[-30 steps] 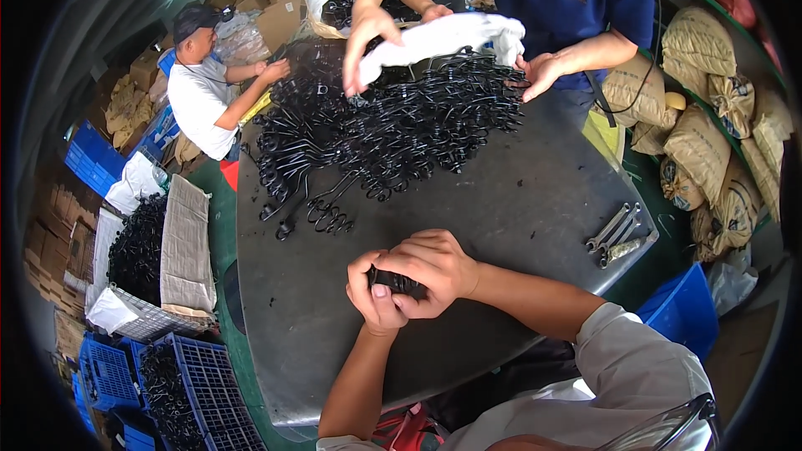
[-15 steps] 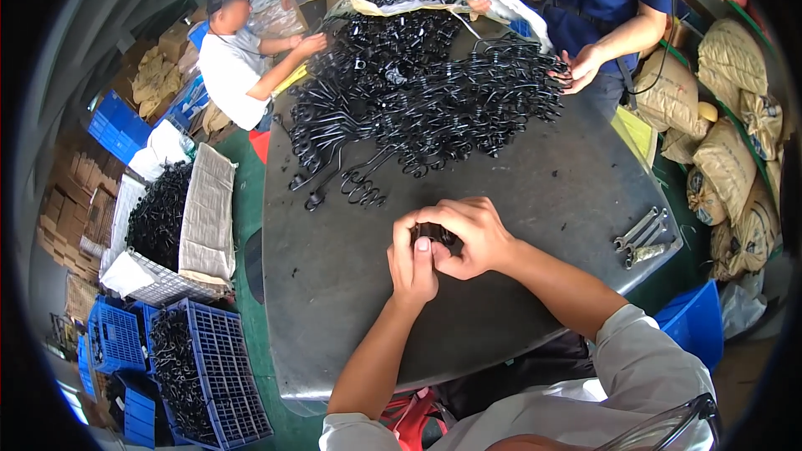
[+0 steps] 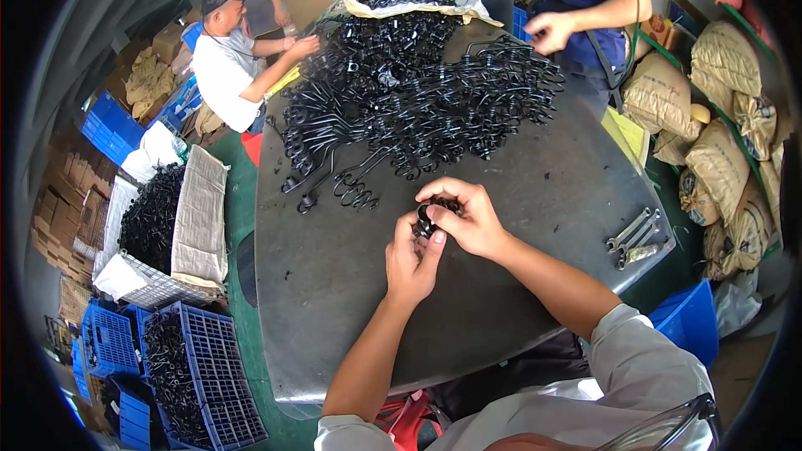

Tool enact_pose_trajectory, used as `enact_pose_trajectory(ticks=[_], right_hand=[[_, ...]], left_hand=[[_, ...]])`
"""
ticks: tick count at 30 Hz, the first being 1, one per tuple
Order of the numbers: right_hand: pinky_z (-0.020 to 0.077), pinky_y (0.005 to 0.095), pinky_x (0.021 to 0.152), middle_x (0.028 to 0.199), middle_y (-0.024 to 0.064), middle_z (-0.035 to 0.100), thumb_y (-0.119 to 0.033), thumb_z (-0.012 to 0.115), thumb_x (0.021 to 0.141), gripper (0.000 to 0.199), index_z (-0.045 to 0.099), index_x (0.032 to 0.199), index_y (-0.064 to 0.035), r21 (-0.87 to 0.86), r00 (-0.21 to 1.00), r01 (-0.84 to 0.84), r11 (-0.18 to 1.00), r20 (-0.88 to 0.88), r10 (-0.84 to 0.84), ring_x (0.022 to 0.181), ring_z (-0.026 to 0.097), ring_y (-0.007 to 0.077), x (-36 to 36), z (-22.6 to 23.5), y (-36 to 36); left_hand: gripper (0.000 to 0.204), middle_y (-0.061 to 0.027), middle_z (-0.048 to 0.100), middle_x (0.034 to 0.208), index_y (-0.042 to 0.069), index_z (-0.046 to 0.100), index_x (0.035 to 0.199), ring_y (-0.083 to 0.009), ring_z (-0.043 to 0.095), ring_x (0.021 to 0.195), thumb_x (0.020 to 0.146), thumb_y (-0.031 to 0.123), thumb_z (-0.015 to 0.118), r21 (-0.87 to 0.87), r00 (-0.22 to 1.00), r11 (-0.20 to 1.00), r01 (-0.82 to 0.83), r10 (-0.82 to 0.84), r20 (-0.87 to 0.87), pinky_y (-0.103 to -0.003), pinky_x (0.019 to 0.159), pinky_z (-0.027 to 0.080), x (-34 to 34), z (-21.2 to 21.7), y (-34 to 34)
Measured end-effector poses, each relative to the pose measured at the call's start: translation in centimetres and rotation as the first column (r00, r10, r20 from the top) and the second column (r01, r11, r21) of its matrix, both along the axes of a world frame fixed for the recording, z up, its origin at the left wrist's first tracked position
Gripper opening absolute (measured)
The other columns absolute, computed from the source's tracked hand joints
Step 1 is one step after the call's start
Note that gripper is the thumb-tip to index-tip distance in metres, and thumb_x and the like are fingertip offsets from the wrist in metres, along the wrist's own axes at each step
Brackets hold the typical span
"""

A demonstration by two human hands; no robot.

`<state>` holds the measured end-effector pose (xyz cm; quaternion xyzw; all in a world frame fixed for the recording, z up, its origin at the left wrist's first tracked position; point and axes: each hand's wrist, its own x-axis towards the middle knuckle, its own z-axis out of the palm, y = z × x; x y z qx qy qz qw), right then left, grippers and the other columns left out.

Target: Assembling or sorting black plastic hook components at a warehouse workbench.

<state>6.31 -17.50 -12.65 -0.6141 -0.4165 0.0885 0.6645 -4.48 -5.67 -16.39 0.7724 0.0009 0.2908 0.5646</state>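
Observation:
Both my hands meet over the near middle of the dark metal-topped table (image 3: 334,309). Between them is a small, glossy black coiled part (image 3: 425,222), mostly covered by fingers. My left hand (image 3: 409,265) grips it from below and left, thumb pointing up. Curled over its top and right side is my right hand (image 3: 474,224), the thumb pressed on it. Beyond my hands lies a wide heap of black coiled metal parts (image 3: 434,108) with long stems. A few of them stick out toward me at the heap's near left.
Several wrenches (image 3: 632,236) lie at the table's right corner. A white sack (image 3: 376,10) of black parts stands at the far edge. Co-workers stand at the far left and far right. Blue crates (image 3: 230,384) fill the left floor; tan sacks (image 3: 714,171) are shelved right.
My right thumb has moved up onto the part, exposing more of it. The far-right co-worker's hand has left the heap and the sack's edge has dropped. The view has shifted slightly.

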Motion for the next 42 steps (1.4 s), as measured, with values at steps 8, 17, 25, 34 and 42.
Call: enact_pose_trajectory(ticks=[8, 17, 25, 34, 42], right_hand=[[0.0488, 0.0284, 0.068, 0.095, 0.0025, 0.065, -0.014, 0.069, 0.094, 0.031, 0.06, 0.122, -0.0043, -0.223, 0.99, -0.085, 0.971, 0.091, 0.108, 0.084, 0.061, 0.0112, 0.9, 1.5, -0.9], [0.0503, 0.0305, 0.089, 0.123, 0.0051, 0.06, 0.01, 0.067, 0.085, 0.052, 0.056, 0.132, -0.0067, -0.116, 0.945, -0.289, 0.95, -0.191, 0.265, 0.114, 0.06, 0.0141, 2.6, 1.5, -1.7], [0.0522, 0.0306, 0.089, 0.118, 0.0053, 0.066, 0.013, 0.067, 0.086, 0.045, 0.06, 0.128, -0.0042, -0.102, 0.932, -0.321, 0.942, -0.209, 0.295, 0.104, 0.064, 0.0132, 2.7, 1.0, -1.2], [0.0513, 0.0336, 0.066, 0.079, 0.0073, 0.069, -0.028, 0.065, 0.099, 0.028, 0.071, 0.095, -0.0012, -0.483, 0.976, -0.071, 0.873, 0.146, 0.16, 0.073, 0.064, 0.011, 3.4, 2.8, -2.5], [0.0489, 0.0277, 0.066, 0.085, 0.0034, 0.065, -0.023, 0.078, 0.09, 0.024, 0.071, 0.099, -0.002, -0.222, 0.984, -0.172, 0.96, -0.001, 0.176, 0.077, 0.062, 0.0106, 2.5, 3.2, -2.5]], left_hand=[[0.039, -0.0053, 0.068, 0.092, -0.001, 0.053, 0.123, -0.005, 0.057, 0.069, 0.092, 0.01, 0.074, -0.001, 0.993, 0.997, -0.078, 0.078, 0.084, -0.022, 0.061, 0.047, 0.3, -0.1, 0.1], [0.04, -0.0081, 0.069, 0.109, -0.001, 0.051, 0.127, -0.0078, 0.064, 0.087, 0.093, 0.003, 0.071, -0.208, 0.994, 0.976, -0.06, 0.078, 0.08, -0.022, 0.072, 0.052, 0.9, -0.1, 0.0], [0.037, -0.0012, 0.068, 0.098, 0.005, 0.054, 0.127, -0.0082, 0.063, 0.074, 0.096, 0.014, 0.07, -0.437, 1.0, 0.899, 0.024, -0.021, 0.014, -0.019, 0.058, 0.045, 0.9, -0.2, 0.9], [0.038, -0.0036, 0.069, 0.1, 0.005, 0.053, 0.129, -0.0095, 0.063, 0.073, 0.097, 0.017, 0.069, -0.37, 0.997, 0.929, -0.02, 0.044, 0.057, -0.019, 0.058, 0.045, 0.6, 0.3, 0.5], [0.04, -0.002, 0.065, 0.103, 0.003, 0.053, 0.129, -0.0064, 0.06, 0.074, 0.097, 0.02, 0.07, -0.412, 0.998, 0.91, 0.039, -0.018, 0.055, -0.018, 0.059, 0.043, 0.7, 0.0, 0.6]])
